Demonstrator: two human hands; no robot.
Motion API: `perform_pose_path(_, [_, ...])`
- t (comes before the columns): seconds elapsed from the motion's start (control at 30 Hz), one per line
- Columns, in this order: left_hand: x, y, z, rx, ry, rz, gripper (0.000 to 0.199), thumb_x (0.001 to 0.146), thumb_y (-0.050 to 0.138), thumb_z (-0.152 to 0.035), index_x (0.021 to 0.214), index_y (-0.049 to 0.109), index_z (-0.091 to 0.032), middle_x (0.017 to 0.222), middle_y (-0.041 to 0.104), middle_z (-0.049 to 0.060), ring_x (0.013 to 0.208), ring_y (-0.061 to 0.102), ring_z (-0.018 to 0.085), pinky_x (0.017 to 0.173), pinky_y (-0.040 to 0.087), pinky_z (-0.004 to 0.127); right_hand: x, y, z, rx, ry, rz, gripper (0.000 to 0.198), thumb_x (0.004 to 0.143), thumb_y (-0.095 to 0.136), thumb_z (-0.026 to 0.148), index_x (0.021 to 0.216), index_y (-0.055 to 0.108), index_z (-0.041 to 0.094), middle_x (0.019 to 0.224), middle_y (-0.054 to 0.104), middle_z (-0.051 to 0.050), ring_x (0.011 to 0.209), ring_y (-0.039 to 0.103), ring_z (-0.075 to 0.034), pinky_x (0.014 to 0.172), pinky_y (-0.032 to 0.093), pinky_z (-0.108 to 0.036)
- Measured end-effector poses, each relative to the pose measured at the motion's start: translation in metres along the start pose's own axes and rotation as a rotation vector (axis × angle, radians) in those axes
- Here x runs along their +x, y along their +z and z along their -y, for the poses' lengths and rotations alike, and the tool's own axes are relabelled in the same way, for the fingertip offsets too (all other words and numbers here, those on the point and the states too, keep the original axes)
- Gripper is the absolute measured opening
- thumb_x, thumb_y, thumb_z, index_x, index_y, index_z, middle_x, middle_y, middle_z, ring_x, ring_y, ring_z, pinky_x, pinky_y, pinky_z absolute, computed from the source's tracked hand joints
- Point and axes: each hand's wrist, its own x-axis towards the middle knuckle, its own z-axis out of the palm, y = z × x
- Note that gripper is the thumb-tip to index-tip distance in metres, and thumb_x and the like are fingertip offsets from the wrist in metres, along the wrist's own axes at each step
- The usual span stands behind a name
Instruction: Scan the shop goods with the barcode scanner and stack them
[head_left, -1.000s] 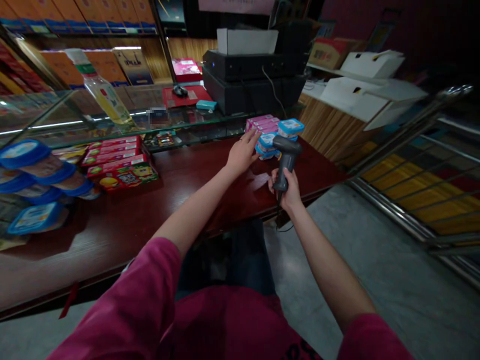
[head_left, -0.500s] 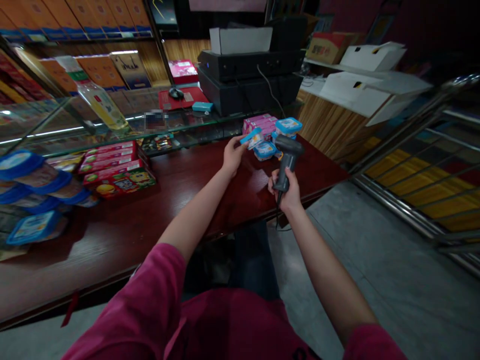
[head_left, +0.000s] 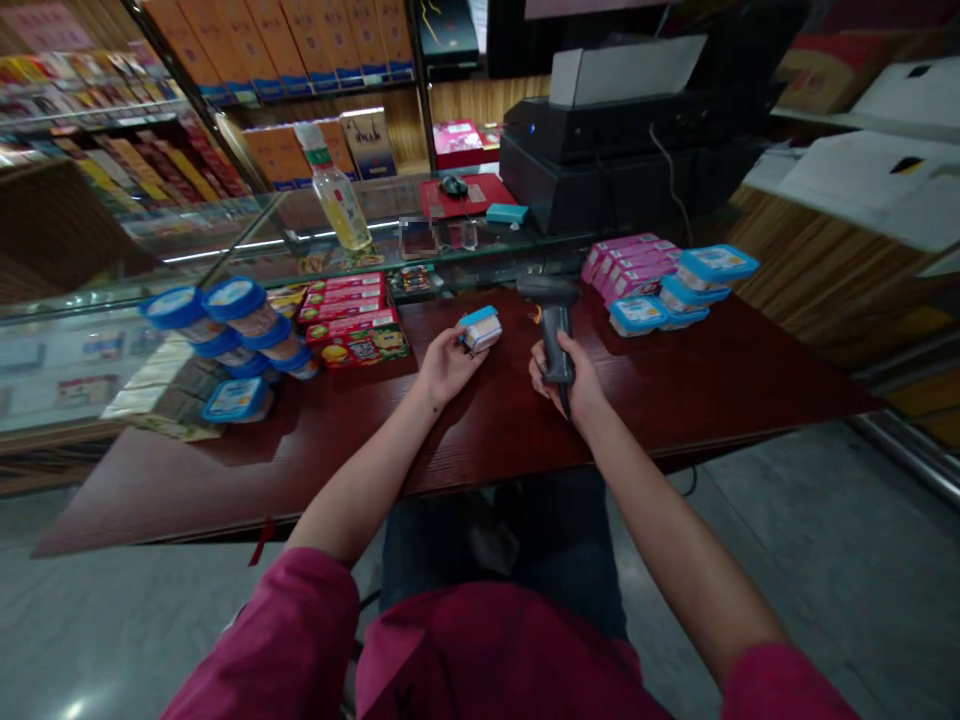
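Note:
My left hand (head_left: 448,362) is closed around a small plastic tub with a blue lid (head_left: 481,330), tilted so that its pale side faces the scanner. My right hand (head_left: 568,375) grips the handle of a dark grey barcode scanner (head_left: 556,325), whose head points left above the tabletop. To the right, several blue-lidded tubs (head_left: 686,292) are stacked beside pink boxes (head_left: 628,265). On the left stand round blue-lidded tubs (head_left: 247,320), a single rectangular blue-lidded tub (head_left: 237,400) and red boxes (head_left: 356,325).
The dark red wooden counter (head_left: 480,440) runs across in front of me. Behind it are a glass display case with a bottle (head_left: 339,200), a mouse (head_left: 453,186) on a red mat, and black machines (head_left: 630,160). Pale boxes (head_left: 161,390) sit at the left.
My left hand has brought the tub away from the right-hand stack towards the left. The scanner has followed leftward, and the view has turned left.

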Motion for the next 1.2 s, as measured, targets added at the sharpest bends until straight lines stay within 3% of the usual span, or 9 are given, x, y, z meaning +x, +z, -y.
perform_pose_path(0.17, [0.002,-0.01,-0.003,-0.083,0.026,-0.02,0.026,0.099,0.074,-0.04,0.12,0.075,-0.023,0.133,0.078,0.008,0.133,0.072,0.023,0.116,0.059,0.037,-0.006,0.012,-0.005,-0.053,0.052,0.059,0.051,0.08,0.086,0.063,0.088,0.053,0.025,0.069,0.055,0.005,0.044,0.051,-0.011,0.029,0.036,-0.022])
perform_pose_path(0.37, [0.022,-0.028,-0.007,-0.174,0.077,-0.03,0.041,0.106,0.058,-0.057,0.117,0.075,-0.022,0.124,0.081,0.009,0.135,0.071,0.025,0.113,0.062,0.038,-0.02,0.013,0.003,-0.156,0.125,0.096,0.049,0.083,0.084,0.063,0.089,0.052,0.026,0.067,0.055,0.004,0.044,0.052,-0.012,0.031,0.038,-0.024])
perform_pose_path(0.57, [0.027,-0.039,-0.007,-0.105,0.146,-0.04,0.047,0.102,0.058,-0.065,0.119,0.072,-0.024,0.128,0.078,0.009,0.143,0.065,0.03,0.114,0.062,0.042,-0.018,0.02,-0.003,-0.19,0.144,0.111,0.043,0.084,0.083,0.056,0.089,0.052,0.027,0.069,0.056,0.005,0.045,0.054,-0.012,0.03,0.039,-0.024])
perform_pose_path(0.7, [0.029,-0.034,-0.007,-0.081,0.184,-0.005,0.049,0.105,0.052,-0.063,0.125,0.069,-0.022,0.13,0.077,0.01,0.148,0.061,0.033,0.114,0.061,0.05,-0.019,0.022,-0.006,-0.18,0.141,0.125,0.039,0.085,0.081,0.054,0.098,0.056,0.027,0.071,0.054,0.006,0.046,0.055,-0.012,0.031,0.04,-0.024])
perform_pose_path(0.8, [0.03,-0.032,-0.008,-0.136,0.161,-0.017,0.048,0.11,0.042,-0.057,0.129,0.067,-0.021,0.131,0.077,0.009,0.149,0.061,0.029,0.114,0.061,0.048,-0.02,0.023,-0.008,-0.183,0.141,0.138,0.041,0.085,0.081,0.054,0.107,0.058,0.027,0.072,0.054,0.007,0.046,0.056,-0.012,0.031,0.04,-0.023])
perform_pose_path(1.07, [0.014,-0.028,-0.01,-0.083,0.132,-0.045,0.033,0.109,0.057,-0.051,0.118,0.071,-0.023,0.12,0.079,0.007,0.127,0.074,0.024,0.11,0.061,0.041,-0.022,0.021,-0.006,-0.19,0.131,0.116,0.046,0.083,0.084,0.06,0.088,0.053,0.026,0.07,0.055,0.005,0.045,0.053,-0.012,0.03,0.037,-0.023])
perform_pose_path(1.13, [0.001,-0.024,-0.01,0.045,0.183,-0.087,0.022,0.104,0.069,-0.043,0.112,0.07,-0.023,0.115,0.078,0.006,0.121,0.075,0.024,0.106,0.061,0.04,-0.021,0.02,-0.005,-0.176,0.09,0.08,0.046,0.081,0.085,0.06,0.09,0.055,0.026,0.07,0.054,0.005,0.045,0.053,-0.012,0.03,0.037,-0.023])
perform_pose_path(1.2, [-0.017,-0.023,-0.01,0.264,0.301,-0.146,0.025,0.091,0.085,-0.034,0.104,0.068,-0.022,0.113,0.077,0.005,0.115,0.074,0.024,0.104,0.059,0.039,-0.02,0.019,-0.005,-0.168,0.053,0.045,0.045,0.081,0.085,0.059,0.091,0.056,0.026,0.069,0.053,0.005,0.045,0.053,-0.012,0.03,0.038,-0.022])
